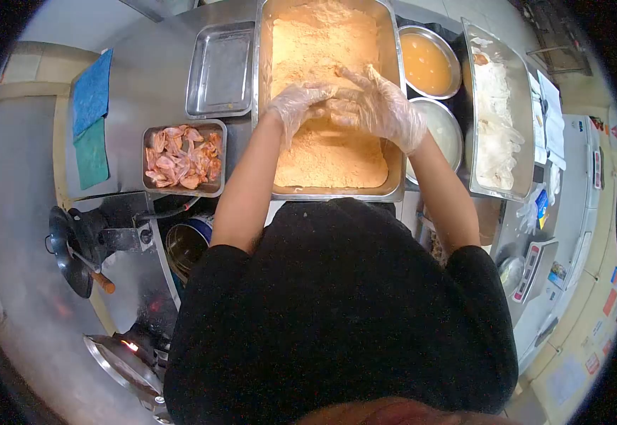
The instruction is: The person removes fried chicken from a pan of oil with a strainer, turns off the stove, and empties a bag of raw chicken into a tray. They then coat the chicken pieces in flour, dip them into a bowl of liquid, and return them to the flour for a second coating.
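Note:
My left hand (pixel 300 112) and my right hand (pixel 386 106), both in clear plastic gloves, are close together over a deep metal tray (pixel 258 64) of orange-tan breading (pixel 329 159). The fingers of both hands are bent towards each other, with breading on the gloves. Small coated pieces show by the right fingertips; whatever lies between the palms is too hidden to name. The left fingers are pressed together, while the right fingers are partly spread.
To the left are a shallow metal tray (pixel 221 71) and raw chicken pieces (pixel 183 157). Bowls of orange liquid (pixel 425 65) and whitish liquid (pixel 437 134) stand right, beside a tray of white flour (pixel 494 142). A wok (pixel 71 251) and a lit burner (pixel 130 346) are lower left.

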The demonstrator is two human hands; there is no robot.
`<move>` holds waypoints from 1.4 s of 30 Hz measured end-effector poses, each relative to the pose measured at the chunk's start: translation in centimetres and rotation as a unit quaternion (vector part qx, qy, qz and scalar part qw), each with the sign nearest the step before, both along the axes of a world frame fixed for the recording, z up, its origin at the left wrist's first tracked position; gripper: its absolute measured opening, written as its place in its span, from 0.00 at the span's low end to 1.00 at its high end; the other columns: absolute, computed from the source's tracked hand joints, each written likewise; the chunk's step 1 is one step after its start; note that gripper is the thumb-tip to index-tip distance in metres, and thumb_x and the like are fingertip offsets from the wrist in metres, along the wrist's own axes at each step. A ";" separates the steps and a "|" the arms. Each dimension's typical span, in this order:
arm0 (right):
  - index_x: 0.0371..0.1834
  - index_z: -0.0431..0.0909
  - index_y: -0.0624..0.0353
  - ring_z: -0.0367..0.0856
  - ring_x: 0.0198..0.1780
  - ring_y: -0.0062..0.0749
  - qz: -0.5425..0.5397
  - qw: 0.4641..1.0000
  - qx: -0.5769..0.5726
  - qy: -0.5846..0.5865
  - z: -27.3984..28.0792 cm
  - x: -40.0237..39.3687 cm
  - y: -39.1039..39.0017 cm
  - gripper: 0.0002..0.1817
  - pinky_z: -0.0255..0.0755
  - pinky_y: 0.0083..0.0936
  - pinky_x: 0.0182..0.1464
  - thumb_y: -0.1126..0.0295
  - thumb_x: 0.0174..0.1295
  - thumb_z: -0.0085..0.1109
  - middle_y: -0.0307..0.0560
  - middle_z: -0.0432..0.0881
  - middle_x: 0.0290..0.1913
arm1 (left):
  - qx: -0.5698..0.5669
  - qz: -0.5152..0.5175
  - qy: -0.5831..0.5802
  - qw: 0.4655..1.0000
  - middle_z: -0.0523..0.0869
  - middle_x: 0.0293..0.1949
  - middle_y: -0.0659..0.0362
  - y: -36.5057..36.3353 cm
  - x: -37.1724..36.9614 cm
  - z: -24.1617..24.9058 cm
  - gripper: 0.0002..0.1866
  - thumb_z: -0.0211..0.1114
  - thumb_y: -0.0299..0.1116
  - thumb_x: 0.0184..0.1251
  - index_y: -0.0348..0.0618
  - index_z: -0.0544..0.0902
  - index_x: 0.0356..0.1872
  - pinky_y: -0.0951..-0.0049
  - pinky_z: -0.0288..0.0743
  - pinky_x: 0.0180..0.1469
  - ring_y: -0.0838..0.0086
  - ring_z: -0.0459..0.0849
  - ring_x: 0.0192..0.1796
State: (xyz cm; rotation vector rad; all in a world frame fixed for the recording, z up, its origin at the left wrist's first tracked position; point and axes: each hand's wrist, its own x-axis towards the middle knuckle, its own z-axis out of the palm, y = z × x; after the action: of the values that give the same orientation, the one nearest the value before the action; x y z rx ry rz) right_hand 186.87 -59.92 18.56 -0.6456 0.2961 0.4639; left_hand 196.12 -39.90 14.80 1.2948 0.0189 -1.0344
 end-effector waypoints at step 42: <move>0.35 0.88 0.63 0.84 0.32 0.27 0.045 0.663 -0.747 0.012 5.1 3.4 -9.6 0.20 0.75 0.25 0.39 0.54 0.65 0.64 0.46 0.85 0.28 | 0.032 0.098 -0.243 0.964 0.74 0.69 0.50 -3.4 14.5 2.3 0.33 0.54 0.52 0.77 0.39 0.67 0.72 0.55 0.81 0.59 0.58 0.76 0.68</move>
State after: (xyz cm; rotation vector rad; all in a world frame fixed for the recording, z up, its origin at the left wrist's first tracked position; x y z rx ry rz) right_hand 190.30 -69.50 23.68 -2.3022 0.6724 0.2225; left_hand 210.65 -43.27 17.13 1.5440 -0.1913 -0.5314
